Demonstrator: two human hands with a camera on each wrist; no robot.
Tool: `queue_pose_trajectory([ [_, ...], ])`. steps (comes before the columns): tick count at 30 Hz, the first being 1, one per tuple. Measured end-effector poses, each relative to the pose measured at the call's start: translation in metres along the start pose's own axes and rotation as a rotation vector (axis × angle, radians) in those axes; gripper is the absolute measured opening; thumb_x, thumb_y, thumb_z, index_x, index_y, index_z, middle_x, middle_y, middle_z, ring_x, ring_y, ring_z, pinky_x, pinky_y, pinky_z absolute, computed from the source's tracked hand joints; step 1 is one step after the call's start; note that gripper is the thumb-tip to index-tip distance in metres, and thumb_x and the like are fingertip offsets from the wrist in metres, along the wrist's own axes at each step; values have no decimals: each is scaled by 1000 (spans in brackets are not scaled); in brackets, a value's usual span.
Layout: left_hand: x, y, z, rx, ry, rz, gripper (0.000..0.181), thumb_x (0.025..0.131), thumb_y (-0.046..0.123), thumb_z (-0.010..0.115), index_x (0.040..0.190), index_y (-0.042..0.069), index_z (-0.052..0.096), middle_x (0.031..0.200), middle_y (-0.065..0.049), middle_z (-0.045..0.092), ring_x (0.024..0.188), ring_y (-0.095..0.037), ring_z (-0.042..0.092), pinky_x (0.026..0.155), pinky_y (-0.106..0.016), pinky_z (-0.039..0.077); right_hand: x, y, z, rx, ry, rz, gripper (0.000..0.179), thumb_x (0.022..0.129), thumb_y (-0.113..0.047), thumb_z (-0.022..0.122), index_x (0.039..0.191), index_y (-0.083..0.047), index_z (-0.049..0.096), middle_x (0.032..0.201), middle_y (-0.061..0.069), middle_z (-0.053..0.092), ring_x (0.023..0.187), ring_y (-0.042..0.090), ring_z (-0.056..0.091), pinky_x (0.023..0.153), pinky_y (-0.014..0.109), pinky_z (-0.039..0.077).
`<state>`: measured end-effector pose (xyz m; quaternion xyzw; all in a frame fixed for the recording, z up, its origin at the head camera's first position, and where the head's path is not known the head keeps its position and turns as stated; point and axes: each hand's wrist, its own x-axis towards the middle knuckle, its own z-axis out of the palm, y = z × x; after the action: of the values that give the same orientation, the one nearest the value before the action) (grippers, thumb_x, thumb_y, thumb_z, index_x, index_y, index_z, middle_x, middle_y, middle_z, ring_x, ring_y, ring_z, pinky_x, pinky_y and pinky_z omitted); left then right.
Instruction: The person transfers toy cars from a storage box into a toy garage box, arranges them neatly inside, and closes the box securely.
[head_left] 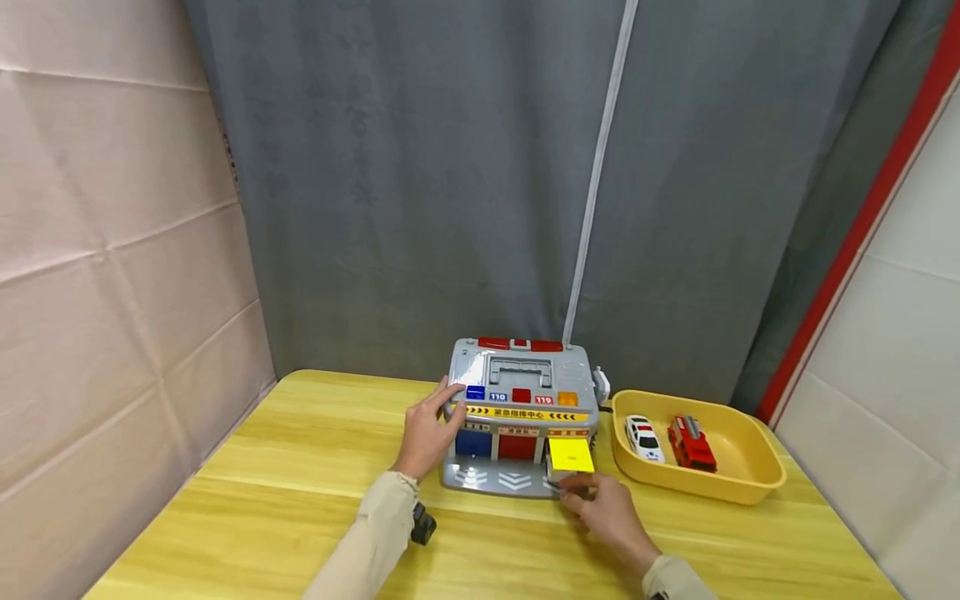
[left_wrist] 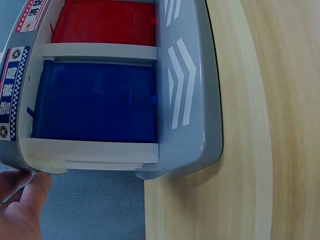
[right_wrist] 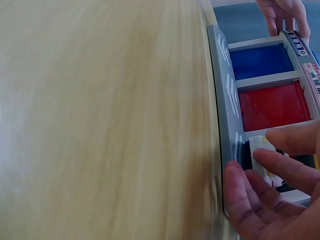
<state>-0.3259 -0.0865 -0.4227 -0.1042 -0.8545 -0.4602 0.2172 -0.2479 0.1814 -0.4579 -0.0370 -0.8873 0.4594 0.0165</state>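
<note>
A grey toy garage [head_left: 517, 375] with a blue door [left_wrist: 97, 100], a red door [left_wrist: 105, 22] and a raised yellow door [head_left: 570, 455] stands on the table. My left hand [head_left: 427, 429] grips its left front roof corner; in the left wrist view, thumb and fingers meet at that corner. A white toy vehicle [right_wrist: 265, 162] sits in the right bay, beneath the yellow door. My right hand [head_left: 603, 508] is at the mouth of that bay, its loosely bent fingers touching the vehicle's outer end. The thumb lies by the ramp edge, apart from the vehicle.
To the right of the garage stands a yellow tray [head_left: 738, 492] with a white toy car [head_left: 643, 437] and a red toy fire truck [head_left: 692, 443] inside. A grey curtain [head_left: 420, 208] hangs behind the wooden table [head_left: 300, 467].
</note>
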Motion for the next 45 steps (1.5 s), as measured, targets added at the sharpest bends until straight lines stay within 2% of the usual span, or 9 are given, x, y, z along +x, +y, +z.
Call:
queue_pose_trajectory([
  [13, 2, 0, -2, 0, -8, -3, 34, 97, 28, 64, 129, 18, 69, 153, -17, 48, 138, -38, 51, 107, -44, 50, 1, -5, -6, -23, -33, 12, 17, 87, -4, 69, 102, -6, 78, 88, 6, 69, 60, 14, 57, 50, 26, 50],
  [19, 1, -1, -1, -4, 5, -1, 34, 96, 27, 64, 129, 17, 69, 152, -18, 49, 137, -39, 51, 107, -45, 49, 1, -4, -6, -32, -5, -16, 13, 85, -2, 71, 95, -5, 78, 84, 4, 69, 62, 13, 56, 50, 24, 50],
  [25, 1, -1, 0, 2, 4, 6, 34, 97, 28, 64, 129, 18, 69, 152, -17, 49, 137, -39, 52, 108, -46, 49, 4, -3, -8, -77, 4, -28, 11, 82, -3, 74, 91, -8, 79, 90, 5, 74, 66, 12, 57, 53, 23, 48],
  [29, 0, -1, 0, -6, -4, 0, 34, 97, 27, 64, 129, 18, 69, 152, -18, 48, 138, -40, 51, 109, -46, 49, 9, -2, -9, -125, 14, -44, 6, 79, -5, 78, 83, -7, 75, 81, 2, 73, 67, 11, 55, 56, 23, 45],
  [32, 0, -1, 0, -10, -2, 1, 34, 97, 27, 63, 129, 18, 69, 152, -18, 49, 138, -39, 51, 108, -46, 49, 13, 1, -10, -151, 29, -57, 15, 75, -7, 82, 77, -7, 67, 71, 0, 65, 65, 12, 52, 55, 23, 42],
  [35, 1, -1, 0, -8, 5, 4, 34, 97, 27, 64, 129, 18, 69, 152, -17, 49, 137, -38, 52, 108, -46, 49, 17, 3, -11, -175, 49, -93, 21, 72, -6, 85, 82, -4, 66, 69, 1, 60, 65, 14, 51, 55, 24, 39],
  [38, 1, -1, 0, -7, 11, 4, 34, 96, 28, 64, 128, 18, 70, 152, -16, 50, 137, -38, 52, 108, -46, 49, 22, 5, -12, -216, 65, -124, 28, 70, -7, 87, 92, -2, 70, 73, 0, 62, 70, 15, 50, 59, 26, 40],
  [45, 1, -1, 1, -8, -3, -11, 34, 96, 30, 63, 128, 19, 70, 152, -16, 50, 138, -36, 52, 109, -44, 49, 27, 8, -13, -339, 138, -163, 34, 68, -17, 91, 89, -6, 66, 73, 1, 64, 70, 15, 54, 62, 29, 45],
])
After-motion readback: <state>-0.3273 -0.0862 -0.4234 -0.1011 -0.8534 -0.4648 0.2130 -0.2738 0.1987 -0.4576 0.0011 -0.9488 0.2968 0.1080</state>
